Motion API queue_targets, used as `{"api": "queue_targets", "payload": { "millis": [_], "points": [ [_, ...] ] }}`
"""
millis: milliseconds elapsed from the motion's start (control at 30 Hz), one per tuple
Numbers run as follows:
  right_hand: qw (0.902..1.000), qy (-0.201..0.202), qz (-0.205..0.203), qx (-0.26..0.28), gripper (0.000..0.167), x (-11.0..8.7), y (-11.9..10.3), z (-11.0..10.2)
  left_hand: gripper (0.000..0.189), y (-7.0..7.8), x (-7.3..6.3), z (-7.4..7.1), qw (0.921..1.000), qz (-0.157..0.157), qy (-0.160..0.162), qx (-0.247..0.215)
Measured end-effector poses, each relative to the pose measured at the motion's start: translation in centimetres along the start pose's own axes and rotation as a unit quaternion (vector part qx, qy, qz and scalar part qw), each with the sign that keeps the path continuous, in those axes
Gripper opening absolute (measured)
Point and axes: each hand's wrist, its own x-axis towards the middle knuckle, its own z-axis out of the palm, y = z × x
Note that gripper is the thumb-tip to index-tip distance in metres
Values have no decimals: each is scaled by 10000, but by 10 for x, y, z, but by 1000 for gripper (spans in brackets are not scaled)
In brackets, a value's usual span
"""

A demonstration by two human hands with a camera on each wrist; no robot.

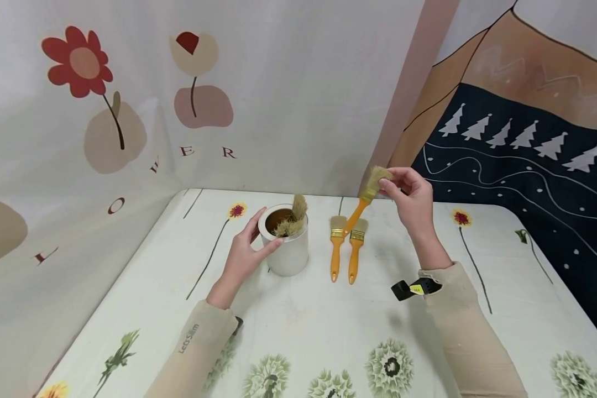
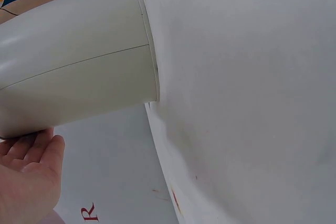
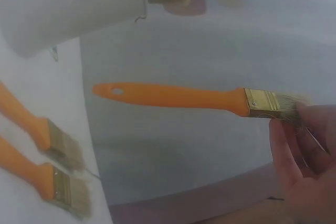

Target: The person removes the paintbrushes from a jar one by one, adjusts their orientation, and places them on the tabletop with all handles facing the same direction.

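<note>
A white cylindrical pot (image 1: 291,257) with a brown inside stands on the table. My left hand (image 1: 246,251) holds it by the upper side, thumb in front and fingers behind. Pale brush bristles (image 1: 299,208) stick up from its mouth; the rest of those brushes is hidden inside. My right hand (image 1: 413,202) pinches a paintbrush (image 3: 184,96) by its bristles, its orange handle pointing down and left toward the pot. Below it, two similar paintbrushes, a left one (image 1: 335,251) and a right one (image 1: 355,254), lie side by side with bristles away from me.
A white cloth with printed flowers covers the table (image 1: 298,315). Behind it hangs a pale printed curtain (image 1: 298,110), with a dark tree-patterned cloth (image 1: 517,160) at the right. A black wrist strap (image 1: 418,288) sits at my right sleeve.
</note>
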Motion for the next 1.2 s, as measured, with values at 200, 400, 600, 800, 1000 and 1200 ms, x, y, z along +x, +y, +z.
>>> {"api": "queue_targets", "payload": {
  "millis": [200,400,600,800,1000,1200],
  "points": [
    [9994,-58,333,37,25,1,15,-5,81,1,1,0,10000,19,12,10],
    [9974,-105,705,-99,33,1,29,-8,82,2,1,0,10000,47,24,18],
    [9916,-197,1163,-528,39,1,44,-13,82,3,1,-1,10000,25,15,21],
    [9890,-202,1401,-427,39,3,65,-15,82,2,1,-1,10000,29,-3,48],
    [9835,-256,1743,-415,36,1,83,-15,82,2,-1,-1,10000,4,-7,36],
    [9758,-429,2096,-451,36,-2,99,-17,82,2,-2,-1,10000,-12,-35,47]
  ]
}}
